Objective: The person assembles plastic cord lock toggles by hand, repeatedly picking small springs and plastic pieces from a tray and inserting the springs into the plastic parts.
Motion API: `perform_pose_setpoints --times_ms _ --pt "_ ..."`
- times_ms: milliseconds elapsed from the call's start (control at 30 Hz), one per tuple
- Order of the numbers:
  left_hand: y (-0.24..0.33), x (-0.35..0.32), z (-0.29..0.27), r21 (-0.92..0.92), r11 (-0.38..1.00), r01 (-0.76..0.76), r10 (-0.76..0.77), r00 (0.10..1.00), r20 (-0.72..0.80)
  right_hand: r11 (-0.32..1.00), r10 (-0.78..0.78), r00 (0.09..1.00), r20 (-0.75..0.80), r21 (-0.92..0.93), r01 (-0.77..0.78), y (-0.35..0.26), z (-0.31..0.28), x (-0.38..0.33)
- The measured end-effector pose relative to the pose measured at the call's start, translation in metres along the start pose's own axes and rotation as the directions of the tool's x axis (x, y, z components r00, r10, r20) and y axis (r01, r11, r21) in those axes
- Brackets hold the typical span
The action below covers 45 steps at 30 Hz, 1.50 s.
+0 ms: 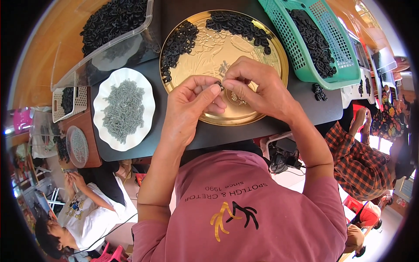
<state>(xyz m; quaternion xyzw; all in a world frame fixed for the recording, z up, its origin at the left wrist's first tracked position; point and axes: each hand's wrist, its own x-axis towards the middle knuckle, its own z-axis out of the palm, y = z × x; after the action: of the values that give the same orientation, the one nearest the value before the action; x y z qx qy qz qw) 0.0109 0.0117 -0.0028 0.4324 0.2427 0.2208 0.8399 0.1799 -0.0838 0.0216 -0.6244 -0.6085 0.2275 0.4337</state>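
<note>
Over the near part of a round gold tray (209, 48), my two hands meet at the fingertips. A small black plastic part (219, 84) is pinched between the thumb and fingers of my left hand (190, 101). My right hand (260, 89) has its thumb and index finger closed right beside that part; whatever they hold is hidden or too small to make out. Black plastic pieces lie in two heaps on the tray, a left heap (179, 46) and a far heap (238, 27). A few tiny metal-coloured pieces (224, 67) lie mid-tray, behind my fingers.
Left of the tray stands a white scalloped plate (101, 124) of small grey springs or screws (124, 111). A clear bin (148, 32) of black parts is at the far left, a green basket (301, 61) at the far right. Loose black pieces (319, 92) lie below the basket. Other people sit on both sides.
</note>
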Motion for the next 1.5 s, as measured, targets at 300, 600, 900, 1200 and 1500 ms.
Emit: perform_pose_setpoints --times_ms 300,600,900,1200,1500 --pt "0.002 -0.007 -0.004 0.120 0.989 0.083 -0.096 0.990 0.108 0.922 -0.175 0.966 0.192 -0.311 0.229 -0.009 -0.012 -0.006" --pt "0.005 -0.014 0.004 0.261 0.965 -0.013 0.002 0.999 0.040 0.944 -0.203 0.962 0.183 -0.224 0.242 -0.005 -0.004 -0.013" --pt "0.013 -0.010 0.006 0.399 0.916 -0.027 -0.008 0.996 0.086 0.982 -0.168 0.962 0.215 -0.052 0.183 -0.007 -0.016 -0.009" --pt "0.008 0.001 0.006 0.420 0.905 -0.070 0.016 0.991 0.132 0.984 -0.149 0.972 0.183 -0.070 0.164 0.001 -0.009 -0.009" --pt "-0.004 0.009 -0.003 0.113 0.994 -0.007 0.003 0.999 0.042 1.000 -0.027 0.997 0.075 -0.009 0.027 0.015 -0.008 -0.008"
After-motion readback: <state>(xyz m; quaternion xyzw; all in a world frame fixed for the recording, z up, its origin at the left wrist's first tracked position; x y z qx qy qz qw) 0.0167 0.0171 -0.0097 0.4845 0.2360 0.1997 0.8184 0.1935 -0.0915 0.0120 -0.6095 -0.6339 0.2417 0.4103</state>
